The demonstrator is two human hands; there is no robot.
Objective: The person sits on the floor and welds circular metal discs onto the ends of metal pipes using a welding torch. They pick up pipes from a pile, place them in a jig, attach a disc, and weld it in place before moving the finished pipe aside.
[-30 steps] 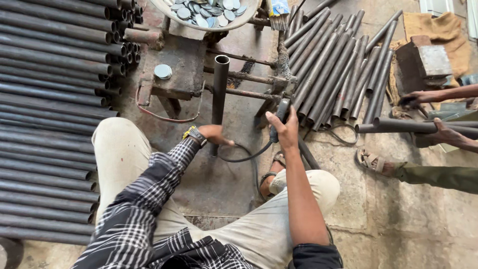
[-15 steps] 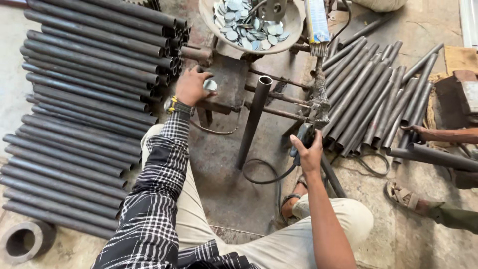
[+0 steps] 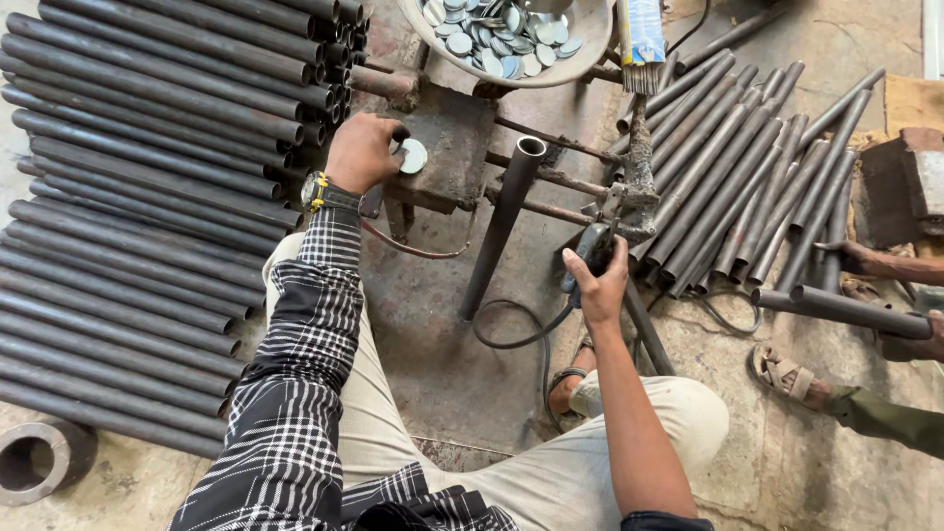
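Far left: stacked dark steel pipes (image 3: pixel 147 167), untouched. Left hand (image 3: pixel 362 152), up at the bench half a second ago already, now closed over a round metal disc (image 3: pixel 413 155) on the rusty bench top (image 3: pixel 447 147), fingertips pinching its edge. Looks like pick-up under way. Centre: upright pipe (image 3: pixel 501 226) open-ended, uncapped. Right hand (image 3: pixel 598 285) wrapped shut around the dark welding holder (image 3: pixel 590 251), as before. Above: bowl (image 3: pixel 580 49) of discs. Far right: another person's hands (image 3: pixel 865 261) on a pipe.
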